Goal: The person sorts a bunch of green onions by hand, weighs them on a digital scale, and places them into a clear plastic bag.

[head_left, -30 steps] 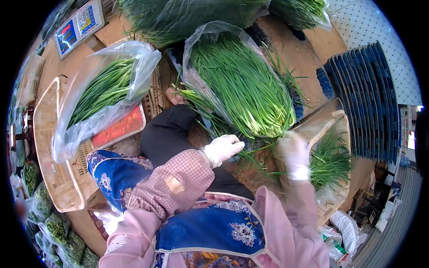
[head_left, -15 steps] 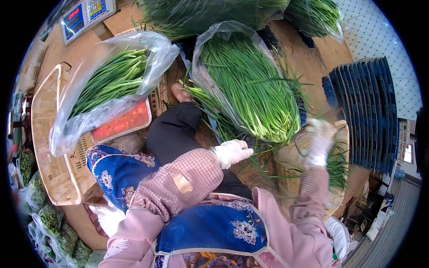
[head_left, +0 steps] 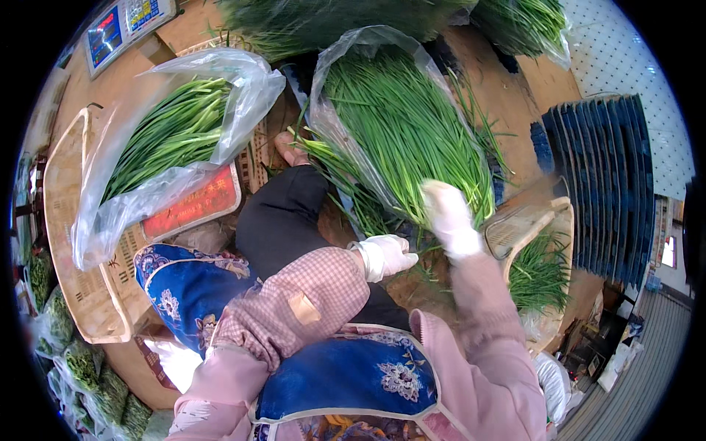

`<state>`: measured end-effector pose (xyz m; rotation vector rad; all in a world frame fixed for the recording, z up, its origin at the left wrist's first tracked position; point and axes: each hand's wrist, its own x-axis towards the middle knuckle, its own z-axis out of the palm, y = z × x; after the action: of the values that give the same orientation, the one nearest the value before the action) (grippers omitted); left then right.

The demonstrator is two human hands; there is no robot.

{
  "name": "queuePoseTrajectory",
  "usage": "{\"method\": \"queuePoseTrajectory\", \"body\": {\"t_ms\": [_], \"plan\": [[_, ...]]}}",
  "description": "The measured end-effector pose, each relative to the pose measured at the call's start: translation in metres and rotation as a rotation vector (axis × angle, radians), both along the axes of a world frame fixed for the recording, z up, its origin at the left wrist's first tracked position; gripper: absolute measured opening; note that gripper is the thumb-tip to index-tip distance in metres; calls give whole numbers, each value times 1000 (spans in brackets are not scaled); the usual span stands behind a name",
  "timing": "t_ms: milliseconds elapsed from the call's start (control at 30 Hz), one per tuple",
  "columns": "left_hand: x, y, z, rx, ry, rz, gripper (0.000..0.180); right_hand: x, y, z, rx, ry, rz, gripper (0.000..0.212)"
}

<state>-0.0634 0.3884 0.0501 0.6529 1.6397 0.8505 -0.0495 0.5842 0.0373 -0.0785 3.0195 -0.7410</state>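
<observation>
My left hand (head_left: 386, 253), in a white glove, rests by my knee with its fingers curled; loose green chive stalks (head_left: 353, 195) lie just beyond it, and I see nothing clearly held. Motion blurs my right hand (head_left: 448, 217), also gloved in white, where it lies on the near end of a big pile of chives (head_left: 404, 132) in an open clear plastic bag. Whether the right hand's fingers grip any stalks I cannot tell. A woven basket (head_left: 526, 228) with more chives (head_left: 540, 272) stands just right of that hand.
A second clear bag of chives (head_left: 169, 140) lies on a woven tray (head_left: 66, 242) at left, above a red plate (head_left: 187, 209). A weighing scale (head_left: 125, 22) sits at top left. Stacked dark blue trays (head_left: 603, 184) stand at right. Bagged greens (head_left: 95, 375) are at lower left.
My right hand has swung left and up, from the basket at right onto the near end of the bagged chive pile. My left hand has stayed by my knee.
</observation>
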Motion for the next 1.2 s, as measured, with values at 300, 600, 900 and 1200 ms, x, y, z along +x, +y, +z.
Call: {"method": "queuePoseTrajectory", "body": {"t_ms": [300,600,900,1200], "plan": [[-16,-22,-9,-32,-25,111,46,-54,7,-29,276,-111,-174,43],[-13,-5,-9,-44,40,15,48,-43,12,-58,319,214,-128,35],[-16,-10,-15,-19,73,49,48,-38,-24,-63,516,97,-182,66],[-15,-8,-16,-39,71,61,47,-55,24,-25,-28,72,-499,45]]}}
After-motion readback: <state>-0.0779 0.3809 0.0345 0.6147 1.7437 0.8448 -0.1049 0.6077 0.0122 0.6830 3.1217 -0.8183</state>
